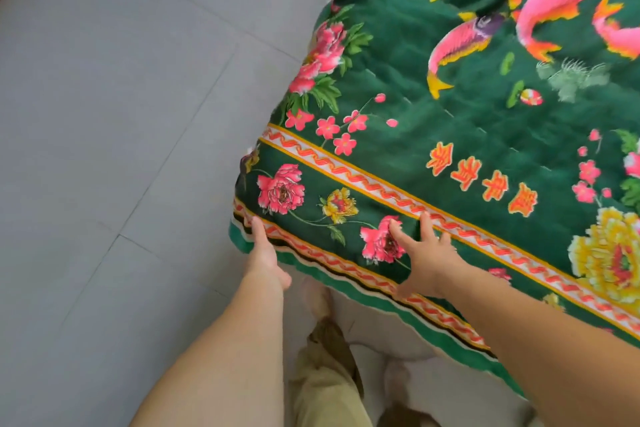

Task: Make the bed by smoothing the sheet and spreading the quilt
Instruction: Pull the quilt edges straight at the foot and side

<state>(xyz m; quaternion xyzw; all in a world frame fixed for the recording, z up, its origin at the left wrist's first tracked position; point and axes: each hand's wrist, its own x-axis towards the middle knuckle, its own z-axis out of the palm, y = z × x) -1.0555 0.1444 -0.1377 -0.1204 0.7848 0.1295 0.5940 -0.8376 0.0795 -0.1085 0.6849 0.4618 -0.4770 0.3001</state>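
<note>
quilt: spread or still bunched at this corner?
Spread: the quilt lies flat, border stripes straight to the corner; right hand flat on it.

Four orange Chinese characters (483, 179) on green quilt (450, 107); not clearly legible.

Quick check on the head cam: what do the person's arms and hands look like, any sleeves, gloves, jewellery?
Both arms are bare as far as the frame shows, with no sleeves in view. The left hand and right hand wear no gloves, and no rings, watch or bands are visible on the fingers or wrists. Below the arms, khaki trousers show on the legs.
</note>
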